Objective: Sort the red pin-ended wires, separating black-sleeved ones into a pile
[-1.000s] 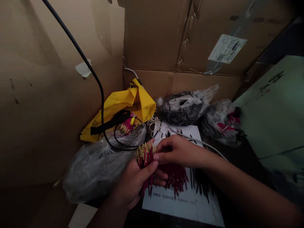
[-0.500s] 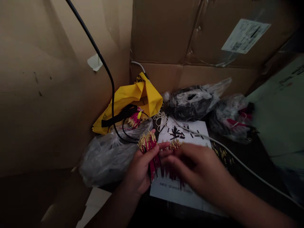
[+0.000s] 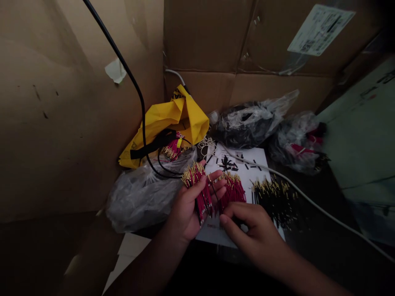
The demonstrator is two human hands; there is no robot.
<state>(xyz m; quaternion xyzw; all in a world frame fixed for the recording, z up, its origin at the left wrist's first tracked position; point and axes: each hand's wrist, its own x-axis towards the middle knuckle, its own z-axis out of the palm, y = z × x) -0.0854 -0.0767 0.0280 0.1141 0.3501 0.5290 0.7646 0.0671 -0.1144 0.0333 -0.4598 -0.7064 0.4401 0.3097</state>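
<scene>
My left hand (image 3: 189, 205) is closed round a bundle of red wires with gold-coloured pin tips (image 3: 197, 185), its thumb across the front and its other fingers stretched out to the right. A dark wire (image 3: 212, 188) lies over those fingers. Behind and right of them, a second pile of red wires with gold tips (image 3: 234, 189) rests on a white printed sheet (image 3: 262, 158). My right hand (image 3: 256, 226) is at the near edge of that pile, with thumb and index finger pinched together. Whatever is between these fingertips is too dark to make out.
Black wires with gold tips (image 3: 274, 197) lie to the right. Short black sleeves (image 3: 228, 163) are scattered on the sheet. Behind are a yellow bag (image 3: 194, 119), clear plastic bags (image 3: 135, 201) and cardboard walls (image 3: 203, 41). A grey cable (image 3: 308, 195) crosses the right side.
My right hand has drawn back toward me and down from the left fingers, uncovering the red pile and the black wires. The left hand keeps its bundle. The view has shifted slightly.
</scene>
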